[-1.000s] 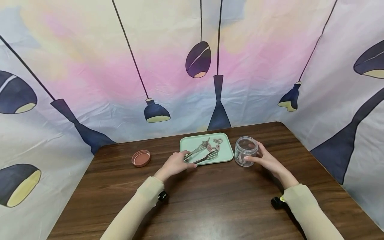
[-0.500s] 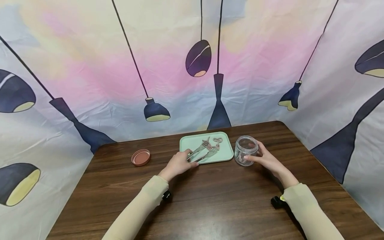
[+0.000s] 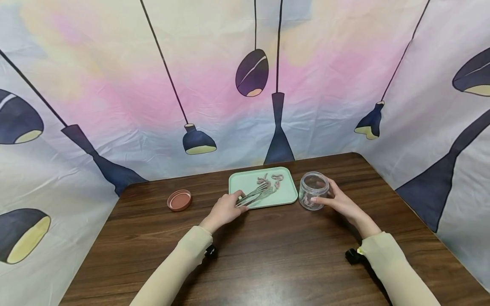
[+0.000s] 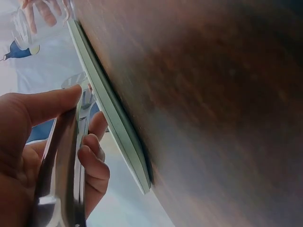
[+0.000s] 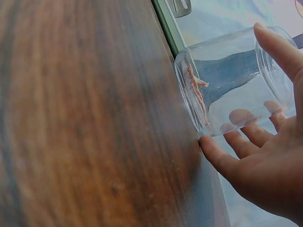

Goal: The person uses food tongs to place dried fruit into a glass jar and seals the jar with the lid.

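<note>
Metal tongs (image 3: pixel 255 194), which our left hand (image 3: pixel 226 209) grips, have swung further onto the green tray (image 3: pixel 245 182) near the table's far edge and closed toward pink strips (image 3: pixel 276 178), while our right hand (image 3: pixel 338 202) cups the clear jar (image 3: pixel 313 190) beside the tray.

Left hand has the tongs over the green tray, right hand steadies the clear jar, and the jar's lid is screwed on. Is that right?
Not quite: the jar is open, with no lid on it; the head view shows its open mouth and a brown lid lying apart on the table. The left hand does hold the tongs over the green tray, and the right hand steadies the jar.
</note>
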Demonstrator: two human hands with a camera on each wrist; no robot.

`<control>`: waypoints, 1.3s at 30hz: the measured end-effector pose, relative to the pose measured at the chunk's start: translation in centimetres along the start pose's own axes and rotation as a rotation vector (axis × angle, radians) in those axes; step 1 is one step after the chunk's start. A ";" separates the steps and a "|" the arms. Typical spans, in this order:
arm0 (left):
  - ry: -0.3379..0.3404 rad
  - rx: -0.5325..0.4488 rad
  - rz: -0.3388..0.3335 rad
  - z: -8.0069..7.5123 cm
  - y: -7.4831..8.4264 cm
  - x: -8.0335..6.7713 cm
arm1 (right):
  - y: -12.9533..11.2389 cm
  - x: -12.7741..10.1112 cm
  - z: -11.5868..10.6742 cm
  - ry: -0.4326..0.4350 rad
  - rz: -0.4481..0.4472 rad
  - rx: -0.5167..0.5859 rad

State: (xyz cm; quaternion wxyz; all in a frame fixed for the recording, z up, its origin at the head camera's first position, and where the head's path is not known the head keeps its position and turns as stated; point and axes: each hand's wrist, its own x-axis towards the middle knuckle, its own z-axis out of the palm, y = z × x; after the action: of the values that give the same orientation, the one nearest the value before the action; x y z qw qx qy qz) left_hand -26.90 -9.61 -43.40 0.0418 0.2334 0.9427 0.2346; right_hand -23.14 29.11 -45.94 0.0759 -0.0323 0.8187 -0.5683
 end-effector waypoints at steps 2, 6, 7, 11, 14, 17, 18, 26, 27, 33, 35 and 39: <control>0.003 0.000 0.004 0.0 0.0 0.0 | -0.1 0.0 0.0 0.001 0.005 0.000; 0.007 0.005 0.009 0.0 -0.2 0.3 | 0.0 -0.1 0.0 0.003 0.006 0.003; 0.007 0.008 0.012 0.1 -0.3 0.5 | 0.0 0.0 0.0 0.003 0.003 0.006; 0.005 0.011 0.019 0.2 -0.5 0.8 | 0.4 0.0 0.0 0.003 -0.003 0.008; 0.011 0.009 0.024 0.2 -0.4 0.8 | 0.3 0.0 0.0 -0.002 0.001 0.004; 0.026 0.005 0.030 0.0 -0.3 0.6 | 0.1 0.0 -0.1 -0.003 0.004 0.002; 0.029 0.001 0.033 -0.1 -0.2 0.6 | 0.1 0.0 -0.1 -0.002 0.006 0.002; 0.036 -0.039 0.053 -0.9 -0.1 0.5 | 0.0 -0.1 -0.3 0.000 0.017 -0.008; 0.040 -0.045 0.053 -1.0 -0.1 0.5 | 0.0 -0.1 -0.3 0.002 0.017 -0.009; 0.064 -0.058 0.041 -2.1 0.2 0.4 | 0.0 0.0 -0.2 -0.004 0.007 -0.004; 0.071 -0.061 0.039 -2.4 0.3 0.4 | 0.0 0.1 -0.2 -0.006 0.001 0.008; 0.087 -0.082 0.039 -3.0 0.6 0.4 | 0.0 0.1 -0.1 -0.009 -0.011 0.026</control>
State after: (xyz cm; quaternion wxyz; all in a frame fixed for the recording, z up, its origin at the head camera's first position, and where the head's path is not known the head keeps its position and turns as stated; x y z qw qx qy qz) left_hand -27.60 -10.23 -40.47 0.0060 0.2394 0.9285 0.2838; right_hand -23.23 29.25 -45.93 0.0770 -0.0383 0.8106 -0.5792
